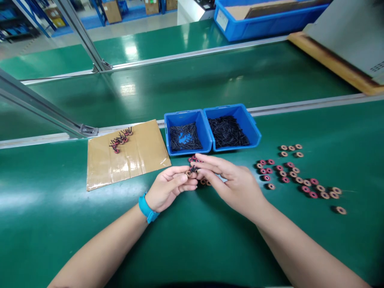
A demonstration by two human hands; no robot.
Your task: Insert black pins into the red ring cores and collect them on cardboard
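Between the thumb and fingers of my left hand [171,186] is a small copper-wound motor stator [189,173] with black sleeves on it. My right hand [231,180] meets it from the other side, its thumb and fingertips closed at the black sleeves [194,169]. The fingers partly hide that contact. More stators [205,182] lie on the green table just behind and under my hands. Beyond them stand two blue bins, the left bin [207,136] holding a thin layer of black sleeves and the right bin [255,134] a thicker heap.
A cardboard sheet [135,160] on the left carries several stators with black sleeves [120,139]. Loose red and copper stators [292,174] are scattered at right. Metal posts [81,40] rise at left. A large blue crate [264,26] stands at the back.
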